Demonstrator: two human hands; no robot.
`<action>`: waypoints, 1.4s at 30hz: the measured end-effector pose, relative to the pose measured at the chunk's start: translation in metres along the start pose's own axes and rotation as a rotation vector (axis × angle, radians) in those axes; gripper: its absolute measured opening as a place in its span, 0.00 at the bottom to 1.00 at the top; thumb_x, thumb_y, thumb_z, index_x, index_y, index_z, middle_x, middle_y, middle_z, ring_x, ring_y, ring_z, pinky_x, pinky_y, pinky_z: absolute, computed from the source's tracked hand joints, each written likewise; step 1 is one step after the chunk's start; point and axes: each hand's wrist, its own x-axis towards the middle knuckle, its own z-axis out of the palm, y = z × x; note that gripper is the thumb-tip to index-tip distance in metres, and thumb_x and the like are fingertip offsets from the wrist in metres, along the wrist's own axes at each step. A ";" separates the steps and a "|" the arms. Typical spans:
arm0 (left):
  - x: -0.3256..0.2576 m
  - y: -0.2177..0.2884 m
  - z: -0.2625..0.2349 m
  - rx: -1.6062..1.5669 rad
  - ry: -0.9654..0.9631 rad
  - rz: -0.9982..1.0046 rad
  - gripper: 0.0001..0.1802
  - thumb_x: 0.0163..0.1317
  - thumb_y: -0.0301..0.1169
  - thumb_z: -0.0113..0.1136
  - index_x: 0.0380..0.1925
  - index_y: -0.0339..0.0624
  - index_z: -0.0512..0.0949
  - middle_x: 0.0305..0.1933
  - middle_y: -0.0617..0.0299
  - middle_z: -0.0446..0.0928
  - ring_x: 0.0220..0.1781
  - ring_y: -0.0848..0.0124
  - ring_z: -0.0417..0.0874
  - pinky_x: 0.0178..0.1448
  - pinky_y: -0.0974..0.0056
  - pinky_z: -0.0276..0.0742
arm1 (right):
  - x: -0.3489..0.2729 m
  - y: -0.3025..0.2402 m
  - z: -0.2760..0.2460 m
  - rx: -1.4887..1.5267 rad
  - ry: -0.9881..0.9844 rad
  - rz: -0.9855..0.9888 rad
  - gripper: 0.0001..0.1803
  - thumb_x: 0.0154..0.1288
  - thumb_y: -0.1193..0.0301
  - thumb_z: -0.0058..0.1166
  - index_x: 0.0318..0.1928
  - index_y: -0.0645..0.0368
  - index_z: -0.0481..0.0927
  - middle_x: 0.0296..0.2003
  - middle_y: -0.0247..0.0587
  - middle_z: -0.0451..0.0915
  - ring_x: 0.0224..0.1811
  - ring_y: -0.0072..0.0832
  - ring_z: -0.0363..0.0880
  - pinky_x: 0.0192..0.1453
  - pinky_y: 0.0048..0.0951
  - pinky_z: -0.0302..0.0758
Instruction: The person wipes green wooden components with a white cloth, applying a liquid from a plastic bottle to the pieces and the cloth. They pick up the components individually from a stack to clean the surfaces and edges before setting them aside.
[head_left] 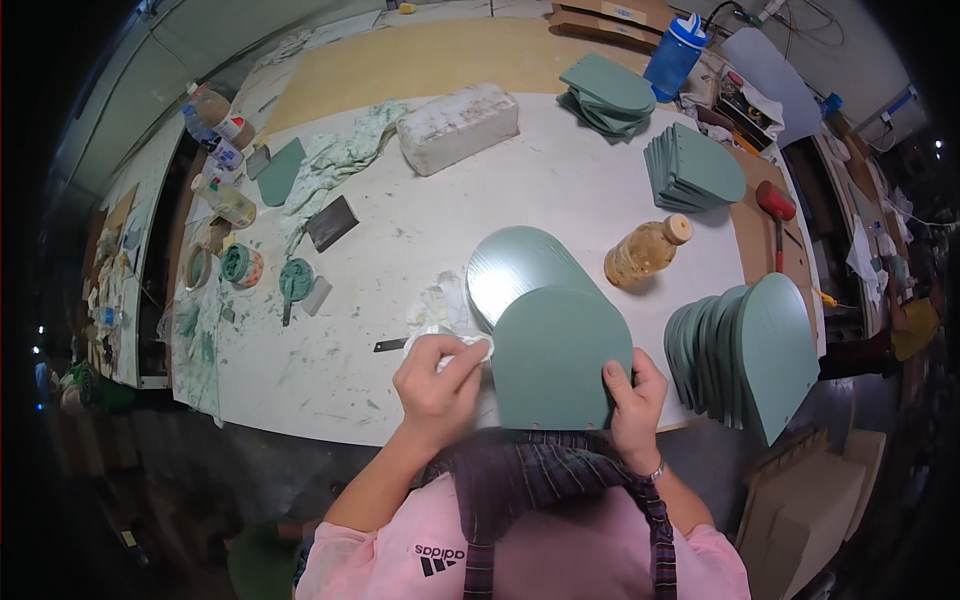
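Note:
A green panel with a rounded top (560, 350) is held upright at the table's near edge. My right hand (638, 405) grips it by its lower right edge, thumb on the face. At the panel's left edge my left hand (436, 385) pinches a bunched white cloth (486, 346) between thumb and fingers. Behind the held panel lies another green panel (525, 262), its surface shiny with reflected light. A dark blade-like strip (390, 346) lies left of my left hand. Crumpled pale material (447, 300) rests just beyond the cloth.
Stacked green panels (700, 345) stand at the right, with further stacks (690, 170) behind. A bottle of yellowish liquid (645, 250) is near the middle. At left are a tub of green paste (240, 265), a dark sanding block (332, 222) and a stained rag (340, 155). A red mallet (776, 205) lies far right.

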 end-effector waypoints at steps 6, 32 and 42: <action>0.001 -0.027 -0.006 0.240 -0.196 -0.012 0.12 0.51 0.30 0.68 0.38 0.47 0.85 0.44 0.67 0.81 0.51 0.59 0.77 0.57 0.55 0.70 | 0.001 -0.005 0.011 -0.002 -0.023 0.053 0.12 0.70 0.68 0.57 0.34 0.66 0.76 0.27 0.27 0.73 0.31 0.13 0.65 0.36 0.19 0.65; -0.061 -0.267 -0.076 0.638 0.008 -0.473 0.17 0.46 0.31 0.72 0.37 0.45 0.78 0.43 0.59 0.76 0.49 0.56 0.76 0.49 0.53 0.73 | 0.001 -0.020 0.039 -0.041 -0.301 0.449 0.16 0.60 0.78 0.63 0.49 0.71 0.81 0.40 0.40 0.84 0.41 0.22 0.81 0.48 0.26 0.78; 0.004 -0.123 -0.047 0.000 0.118 -0.401 0.17 0.56 0.23 0.61 0.47 0.31 0.79 0.38 0.56 0.79 0.36 0.69 0.80 0.44 0.67 0.76 | -0.007 -0.017 0.029 -0.067 -0.295 0.409 0.14 0.60 0.78 0.63 0.46 0.70 0.82 0.39 0.38 0.85 0.39 0.20 0.81 0.47 0.25 0.78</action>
